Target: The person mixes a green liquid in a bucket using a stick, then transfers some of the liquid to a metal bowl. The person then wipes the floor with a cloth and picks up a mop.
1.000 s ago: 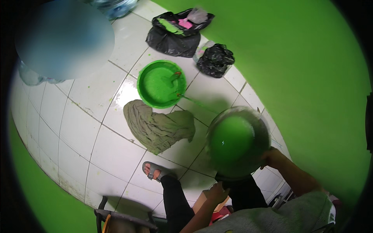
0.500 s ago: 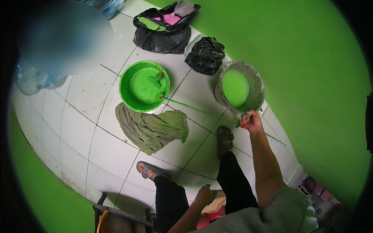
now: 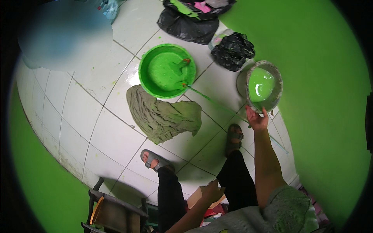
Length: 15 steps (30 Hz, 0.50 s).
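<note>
A grey, paint-crusted bucket (image 3: 241,86) stands at the right beside the green wall, with bright green paint (image 3: 261,84) in it. My right hand (image 3: 257,119) is at its near rim, fingers and thumb spread apart. My left hand (image 3: 212,192) hangs low near my lap, fingers loosely bent and apart, with nothing visible in it. A green basin (image 3: 144,66) left of the bucket also holds green paint. A paint-covered tool (image 3: 180,66) and the end of a long thin pole (image 3: 210,100) rest in it. The pole runs behind my right hand.
A crumpled grey-green cloth (image 3: 163,114) lies on the white tiled floor (image 3: 83,112). Black plastic bags (image 3: 188,27) and a crumpled black bag (image 3: 233,52) stand at the back. A dark chair (image 3: 116,211) is near left, and a brown box (image 3: 194,198) sits between my legs.
My right hand has loosened from the bucket's near rim, its fingers now spread. My left hand has risen slightly. The view has shifted, so the basin and bucket appear farther right.
</note>
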Each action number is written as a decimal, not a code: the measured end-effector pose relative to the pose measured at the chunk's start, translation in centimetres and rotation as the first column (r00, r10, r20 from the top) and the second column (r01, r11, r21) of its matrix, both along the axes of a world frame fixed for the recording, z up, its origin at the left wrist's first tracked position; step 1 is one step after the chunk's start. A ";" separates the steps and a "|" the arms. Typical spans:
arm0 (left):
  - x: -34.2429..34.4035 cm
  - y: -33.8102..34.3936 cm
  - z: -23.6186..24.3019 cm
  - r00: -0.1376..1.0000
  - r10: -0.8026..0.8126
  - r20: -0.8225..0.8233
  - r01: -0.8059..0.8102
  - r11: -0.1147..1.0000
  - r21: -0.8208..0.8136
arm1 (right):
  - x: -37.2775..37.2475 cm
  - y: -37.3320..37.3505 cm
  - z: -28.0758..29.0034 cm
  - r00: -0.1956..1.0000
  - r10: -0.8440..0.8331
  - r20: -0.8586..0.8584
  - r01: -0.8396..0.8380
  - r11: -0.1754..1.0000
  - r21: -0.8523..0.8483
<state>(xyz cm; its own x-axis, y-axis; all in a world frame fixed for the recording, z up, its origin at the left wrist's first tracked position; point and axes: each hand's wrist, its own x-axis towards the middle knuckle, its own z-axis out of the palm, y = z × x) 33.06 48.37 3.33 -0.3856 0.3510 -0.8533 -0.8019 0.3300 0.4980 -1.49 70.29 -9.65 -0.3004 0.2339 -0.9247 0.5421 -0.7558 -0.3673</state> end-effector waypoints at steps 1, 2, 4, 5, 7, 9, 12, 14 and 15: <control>-0.2 0.0 0.3 1.000 0.012 -0.022 -0.012 1.000 0.003 | 1.0 -1.1 1.6 0.996 0.059 0.062 -0.068 0.986 0.150; -0.5 -0.2 0.6 0.999 0.044 -0.030 -0.044 0.999 0.010 | 2.1 -2.1 3.0 0.983 0.107 0.148 -0.147 0.947 0.286; -1.4 -1.1 1.6 0.995 0.085 -0.061 -0.082 0.996 0.039 | 7.8 0.8 2.1 0.829 0.498 0.254 -0.527 0.543 0.654; -1.6 -1.4 1.8 0.992 0.115 -0.059 -0.112 0.993 0.046 | 10.3 -2.8 3.1 0.557 0.763 0.328 -0.720 0.248 0.648; -0.9 -1.0 2.0 0.981 0.182 -0.062 -0.179 0.982 0.055 | 14.6 -10.9 6.8 -0.039 0.881 0.471 -0.550 -0.412 0.727; -2.1 -2.3 2.9 0.978 0.208 -0.018 -0.206 0.976 0.067 | 16.8 -18.1 7.4 -0.465 0.753 0.465 -0.333 -0.636 0.697; -2.8 -4.5 3.5 0.980 0.199 0.001 -0.198 0.975 0.104 | 16.2 -28.6 2.5 -0.649 0.612 0.452 -0.206 -0.713 0.670; -2.9 -5.8 3.9 0.957 0.287 -0.033 -0.283 0.954 0.098 | 16.1 -34.2 -2.3 -0.671 0.563 0.482 -0.186 -0.757 0.626; -2.9 -6.2 4.2 0.943 0.329 -0.046 -0.323 0.941 0.103 | 16.4 -36.2 -4.4 -0.678 0.552 0.485 -0.202 -0.775 0.598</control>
